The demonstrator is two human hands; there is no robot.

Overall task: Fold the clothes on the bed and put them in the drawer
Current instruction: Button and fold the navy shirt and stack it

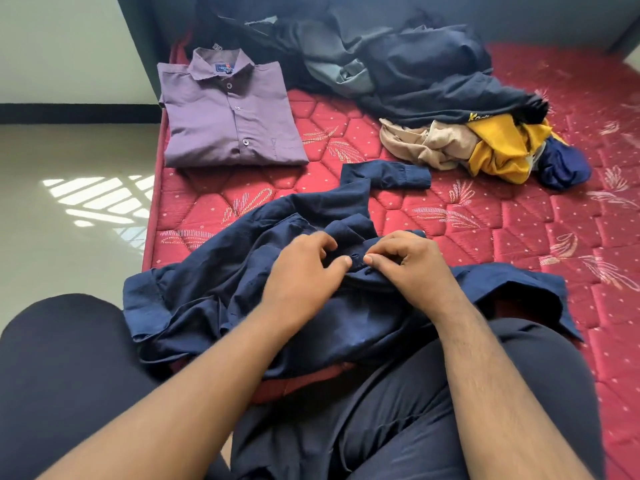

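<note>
While navy shirt point(221, 292) lies crumpled on bed point(519, 237) near edge, left hand point(301, 268) and right hand point(412, 265) pinch its button placket; purple shirt point(228, 112) folded beyond, unfolded pile point(433, 98) right.

Beyond the mattress edge, at my left, lies a pale tiled floor point(69, 161) with a patch of barred sunlight point(100, 199) on it. A black skirting strip point(76, 113) runs below the white wall point(59, 46) at far left.
</note>
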